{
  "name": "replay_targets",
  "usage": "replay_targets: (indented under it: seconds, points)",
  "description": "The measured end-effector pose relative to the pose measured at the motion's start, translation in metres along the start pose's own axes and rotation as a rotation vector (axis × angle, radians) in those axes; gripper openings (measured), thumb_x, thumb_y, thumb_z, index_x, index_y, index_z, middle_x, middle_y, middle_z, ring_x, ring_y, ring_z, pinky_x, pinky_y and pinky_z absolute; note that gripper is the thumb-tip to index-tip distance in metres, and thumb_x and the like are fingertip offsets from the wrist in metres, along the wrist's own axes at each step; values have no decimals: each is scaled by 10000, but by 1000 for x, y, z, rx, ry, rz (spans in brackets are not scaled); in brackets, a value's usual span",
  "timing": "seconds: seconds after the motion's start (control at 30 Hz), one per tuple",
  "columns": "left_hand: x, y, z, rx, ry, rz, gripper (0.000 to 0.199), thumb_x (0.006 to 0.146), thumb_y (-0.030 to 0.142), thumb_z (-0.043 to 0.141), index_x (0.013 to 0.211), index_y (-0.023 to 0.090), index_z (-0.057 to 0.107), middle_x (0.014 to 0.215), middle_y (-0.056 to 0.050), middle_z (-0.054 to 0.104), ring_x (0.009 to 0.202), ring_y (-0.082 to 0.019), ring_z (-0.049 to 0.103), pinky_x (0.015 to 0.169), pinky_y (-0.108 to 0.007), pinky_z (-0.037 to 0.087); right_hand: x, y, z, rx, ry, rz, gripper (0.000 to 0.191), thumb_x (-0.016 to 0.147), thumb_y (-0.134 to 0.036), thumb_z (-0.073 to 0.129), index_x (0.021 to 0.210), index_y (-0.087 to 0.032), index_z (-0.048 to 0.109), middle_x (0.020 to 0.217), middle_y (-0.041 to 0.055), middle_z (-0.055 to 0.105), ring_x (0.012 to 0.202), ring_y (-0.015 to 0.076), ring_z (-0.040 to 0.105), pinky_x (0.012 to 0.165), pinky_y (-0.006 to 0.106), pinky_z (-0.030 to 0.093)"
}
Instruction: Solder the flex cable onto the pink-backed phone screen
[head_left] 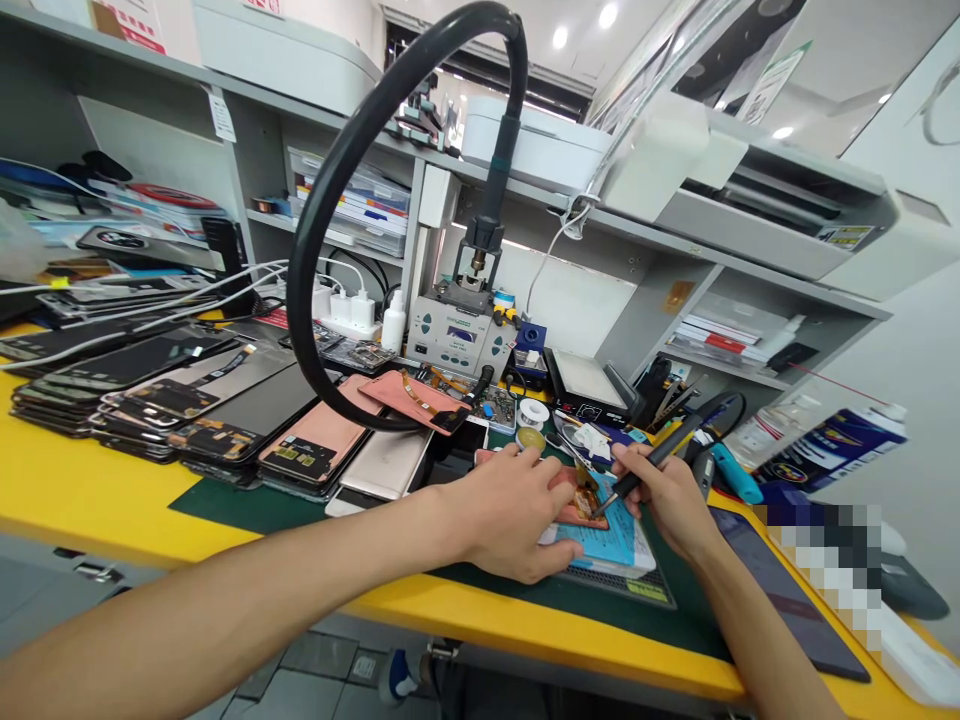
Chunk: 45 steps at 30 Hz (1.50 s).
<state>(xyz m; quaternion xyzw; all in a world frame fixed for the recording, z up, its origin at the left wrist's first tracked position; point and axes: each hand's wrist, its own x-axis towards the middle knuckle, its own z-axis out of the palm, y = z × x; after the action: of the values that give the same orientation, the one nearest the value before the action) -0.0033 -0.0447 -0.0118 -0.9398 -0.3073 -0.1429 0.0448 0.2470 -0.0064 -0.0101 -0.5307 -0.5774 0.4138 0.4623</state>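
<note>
The left hand (521, 510), fingers spread, steadies a pink panel (583, 508); the right hand (664, 490) pinches a soldering iron (652, 460). Bare green mat (495, 590) borders the desk's yellow edge (420, 605).

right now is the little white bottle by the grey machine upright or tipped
Upright: the white bottle stands beside the grey machine, narrow top up, wider body below.
</note>
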Motion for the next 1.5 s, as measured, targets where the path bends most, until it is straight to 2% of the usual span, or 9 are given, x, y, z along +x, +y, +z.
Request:
replay_targets:
  seconds: [1.23,1.5]
  points:
    - [0,0,-1,18,13,5,577,992,619,417,1195,131,649,1203,-160,672,1075,-340,646,949,-500,523,0,-1,0,-34,15,10,553,721,-673,845,660,-169,627,495,-7,503,398,103,450,368,228,337]
    - [0,0,-1,2,15,0,559,987,612,434,1194,138,645,1224,-166,669,1120,-348,640,974,-507,520,-1,0,-1,-11,18,11,544,714,-658,858,657,-168,631,499,0,519,399,104,450,367,232,340]
